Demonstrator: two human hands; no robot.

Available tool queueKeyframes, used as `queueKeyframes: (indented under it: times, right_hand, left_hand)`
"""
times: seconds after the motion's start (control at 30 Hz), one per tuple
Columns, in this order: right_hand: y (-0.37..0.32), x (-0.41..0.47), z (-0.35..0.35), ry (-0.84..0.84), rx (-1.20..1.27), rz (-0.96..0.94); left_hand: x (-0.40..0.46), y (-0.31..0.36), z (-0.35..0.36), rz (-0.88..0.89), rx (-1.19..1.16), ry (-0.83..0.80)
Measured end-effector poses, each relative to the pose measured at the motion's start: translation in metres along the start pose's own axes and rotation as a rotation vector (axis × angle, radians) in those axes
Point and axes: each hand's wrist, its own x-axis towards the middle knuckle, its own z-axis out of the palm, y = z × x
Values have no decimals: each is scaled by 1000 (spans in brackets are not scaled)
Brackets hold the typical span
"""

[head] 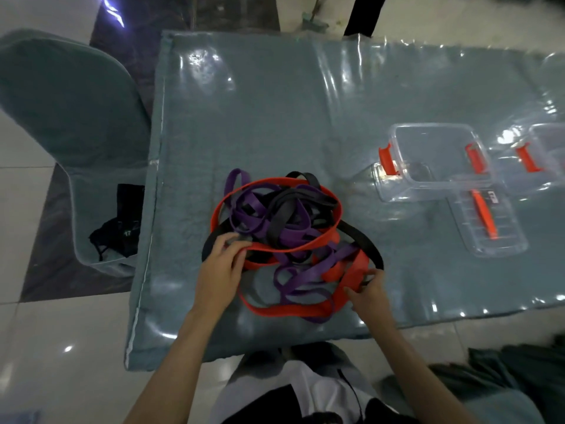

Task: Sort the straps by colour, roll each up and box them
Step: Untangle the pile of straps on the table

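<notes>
**Tangled straps on bench, both hands in the pile**

Bench (275, 102) with grey-blue cover under shiny plastic fills most of the view. Covered chair (61, 102) at 9 o'clock off the bench edge, dark cloth item (120, 228) on its seat. Clear box (434, 160) with orange latches at 3 o'clock of the pile, open; its lid (489, 221) lies just beside it at 5 o'clock. Second clear box (544, 154) partly cut off at far right. Strap pile (284, 234) at bench centre, near edge: red, purple and black straps all tangled, unsorted, none rolled. Left hand (221, 264) at 8 o'clock of the pile, grip pinched on a red strap (275, 183) loop. Right hand (371, 296) at 5 o'clock of the pile, fingers curled on another red strap (351, 270) fold.
</notes>
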Motion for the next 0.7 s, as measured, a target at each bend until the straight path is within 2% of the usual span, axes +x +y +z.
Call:
queueKeyframes:
  times: [0.07, 0.23, 0.27, 0.3, 0.37, 0.4, 0.47, 0.5, 0.57, 0.63, 0.7]
  right_hand:
    - [-4, -4, 3, -6, 188, 83]
    - [-27, -6, -2, -155, 251, 32]
    - [-33, -4, -6, -206, 132, -15]
    - [-37, -1, -12, -224, -126, -89]
    - [-42, 3, -19, -108, -635, -251]
    - [-46, 4, -20, -19, -725, -353]
    - [-55, 3, -12, 67, -639, -638]
    - [-59, 4, -5, 16, -607, -804]
    - [-65, 3, 13, -209, -692, -1067]
    - [-65, 0, 33, -365, -899, -1101]
    - [-64, 1, 48, -321, -1049, -1047]
  left_hand:
    - [4, 6, -1, -79, -84, -22]
    - [14, 11, 2, -318, -141, -80]
    - [16, 11, 2, -367, -200, -89]
    - [17, 10, 3, -402, -236, -88]
    - [20, 8, 3, -438, -224, -75]
    - [19, 7, 3, -448, -215, -71]
    - [16, 6, 2, -457, -202, -68]
    - [15, 6, 1, -464, -199, -63]
    - [13, 9, -1, -491, -209, -59]
    - [12, 12, -3, -512, -210, -71]
    - [13, 15, -7, -520, -194, -98]
